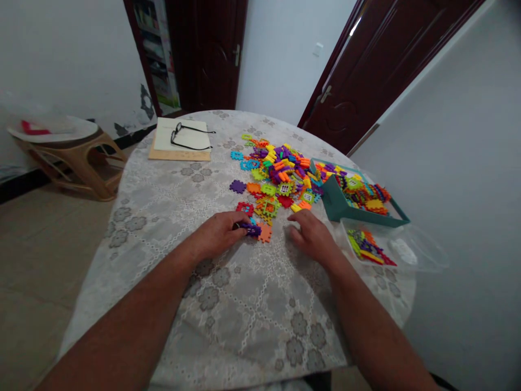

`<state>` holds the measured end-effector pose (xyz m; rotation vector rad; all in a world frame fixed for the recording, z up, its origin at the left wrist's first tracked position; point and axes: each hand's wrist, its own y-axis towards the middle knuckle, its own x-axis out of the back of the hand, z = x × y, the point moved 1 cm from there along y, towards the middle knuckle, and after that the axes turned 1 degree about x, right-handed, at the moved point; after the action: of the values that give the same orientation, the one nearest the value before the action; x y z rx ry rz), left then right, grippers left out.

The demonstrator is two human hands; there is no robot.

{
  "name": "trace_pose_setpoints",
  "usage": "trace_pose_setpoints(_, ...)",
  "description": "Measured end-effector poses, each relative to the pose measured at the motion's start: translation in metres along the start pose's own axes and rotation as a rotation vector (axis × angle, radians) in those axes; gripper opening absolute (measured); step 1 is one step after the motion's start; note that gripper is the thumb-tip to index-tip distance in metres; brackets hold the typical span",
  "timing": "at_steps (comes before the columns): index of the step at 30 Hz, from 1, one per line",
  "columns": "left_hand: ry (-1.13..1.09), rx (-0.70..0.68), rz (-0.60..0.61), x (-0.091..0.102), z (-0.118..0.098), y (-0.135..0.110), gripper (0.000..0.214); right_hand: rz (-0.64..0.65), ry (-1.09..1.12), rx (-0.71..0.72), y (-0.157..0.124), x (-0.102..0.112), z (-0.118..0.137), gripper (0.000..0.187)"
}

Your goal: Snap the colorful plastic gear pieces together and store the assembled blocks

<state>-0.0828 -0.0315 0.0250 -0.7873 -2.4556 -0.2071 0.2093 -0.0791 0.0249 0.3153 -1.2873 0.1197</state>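
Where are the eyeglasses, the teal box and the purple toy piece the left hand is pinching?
Eyeglasses [174, 134]: head view, on the front frame.
Teal box [372, 216]: head view, on the near wall.
Purple toy piece [254, 230]: head view, on its exposed part.

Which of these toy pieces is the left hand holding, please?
The purple piece pinched in the left hand; the purple square beside the orange piece lies unheld on the tablecloth.

Scanning left to right, near to far, and no: no readable text, label, number or sign.
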Motion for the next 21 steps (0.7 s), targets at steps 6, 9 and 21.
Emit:
trace_pose_setpoints(6, 0.006, -0.034, 0.052, -0.004, 0.000, -0.001, 0.021, 0.081, 0.010, 0.024, 0.006, -0.029, 0.055, 0.038)
trace_pose_setpoints(9, 0.011, -0.055, 0.065, -0.005, -0.002, -0.001, 0.021, 0.052, 0.063, 0.018, 0.007, -0.033, 0.052, 0.035)
trace_pose_setpoints(21, 0.066, -0.028, -0.010, -0.013, -0.008, -0.001, 0.014, -0.014, 0.387, -0.027, 0.010, -0.031, 0.035, 0.047)
